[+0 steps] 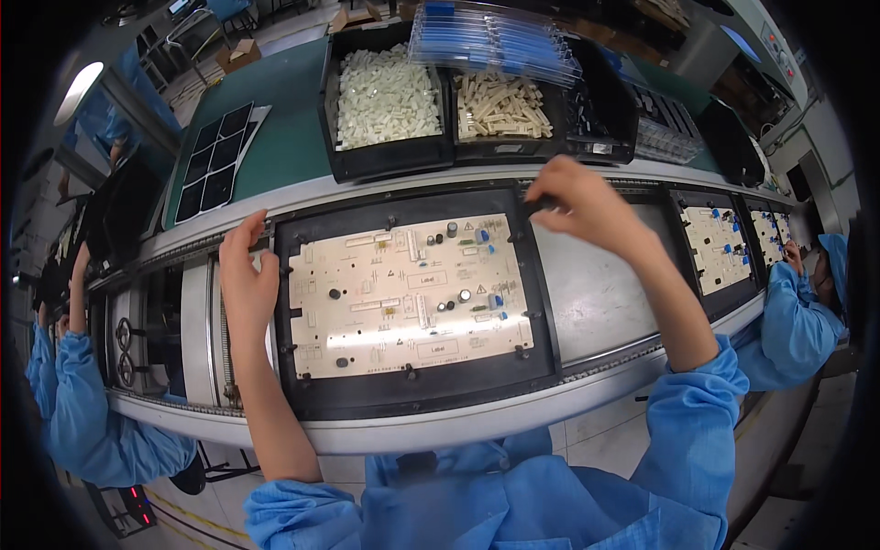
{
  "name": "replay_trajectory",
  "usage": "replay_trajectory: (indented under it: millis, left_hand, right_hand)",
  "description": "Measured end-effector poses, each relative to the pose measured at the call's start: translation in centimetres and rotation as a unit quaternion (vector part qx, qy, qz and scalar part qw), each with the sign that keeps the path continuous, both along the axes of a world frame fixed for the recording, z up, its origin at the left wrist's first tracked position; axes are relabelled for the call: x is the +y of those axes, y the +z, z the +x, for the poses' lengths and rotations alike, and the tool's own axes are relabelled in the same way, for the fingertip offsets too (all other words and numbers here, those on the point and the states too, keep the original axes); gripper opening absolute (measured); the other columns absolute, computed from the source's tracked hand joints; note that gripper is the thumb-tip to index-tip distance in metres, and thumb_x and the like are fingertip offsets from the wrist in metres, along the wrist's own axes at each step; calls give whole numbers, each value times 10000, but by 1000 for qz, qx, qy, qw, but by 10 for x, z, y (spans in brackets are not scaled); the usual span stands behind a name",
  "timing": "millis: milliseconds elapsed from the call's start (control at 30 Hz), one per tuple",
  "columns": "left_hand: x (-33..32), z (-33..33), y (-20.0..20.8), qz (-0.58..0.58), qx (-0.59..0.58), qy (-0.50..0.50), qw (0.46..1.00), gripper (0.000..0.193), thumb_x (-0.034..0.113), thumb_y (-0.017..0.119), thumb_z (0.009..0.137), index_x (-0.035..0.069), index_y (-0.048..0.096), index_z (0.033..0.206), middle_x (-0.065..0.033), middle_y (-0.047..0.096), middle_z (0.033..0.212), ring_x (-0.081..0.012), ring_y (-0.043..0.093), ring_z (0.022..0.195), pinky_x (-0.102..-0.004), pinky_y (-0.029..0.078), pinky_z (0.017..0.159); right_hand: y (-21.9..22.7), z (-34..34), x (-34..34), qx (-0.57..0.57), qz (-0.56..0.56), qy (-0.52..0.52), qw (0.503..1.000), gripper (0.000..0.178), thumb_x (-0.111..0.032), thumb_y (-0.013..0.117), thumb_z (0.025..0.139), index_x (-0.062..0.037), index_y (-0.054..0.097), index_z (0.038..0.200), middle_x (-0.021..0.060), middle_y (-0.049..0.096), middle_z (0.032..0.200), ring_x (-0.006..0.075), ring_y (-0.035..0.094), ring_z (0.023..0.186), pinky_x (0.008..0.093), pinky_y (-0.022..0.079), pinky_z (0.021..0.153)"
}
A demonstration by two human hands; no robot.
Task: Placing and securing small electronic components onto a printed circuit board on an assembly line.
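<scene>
A cream circuit board lies in a black carrier frame on the conveyor in front of me. It bears capacitors, white connectors and small blue parts. At the frame's left edge, near its upper left corner, is my left hand. Its fingers are stretched out, with the thumb apart. My right hand is over the frame's upper right corner with its fingers pinched together. Something dark shows at those fingertips, but I cannot tell whether it is a held part or the frame.
Behind the conveyor stand black bins of white connectors and beige parts, with clear plastic trays resting across them. A black-panelled sheet lies on the green bench. More boards sit to the right. People in blue sleeves work on both sides.
</scene>
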State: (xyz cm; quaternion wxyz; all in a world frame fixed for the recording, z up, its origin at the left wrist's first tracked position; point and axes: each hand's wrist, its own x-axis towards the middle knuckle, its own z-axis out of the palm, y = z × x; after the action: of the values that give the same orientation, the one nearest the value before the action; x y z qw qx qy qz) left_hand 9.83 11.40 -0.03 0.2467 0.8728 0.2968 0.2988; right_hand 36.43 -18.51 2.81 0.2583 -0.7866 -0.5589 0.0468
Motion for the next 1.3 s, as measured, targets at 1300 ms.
replay_trajectory:
  millis: [1300]
  left_hand:
    - [-9, -2, 10, 29, -23, -36, 999, 349, 1, 524, 812, 62, 582, 1150, -119, 566, 1121, -264, 519, 1086, -352, 411, 937]
  right_hand:
    - [-5, -86, -16, 36, -122, -27, 991, 277, -8, 685, 688, -63, 552, 925, 94, 583, 882, 245, 619, 749, 343, 500, 655]
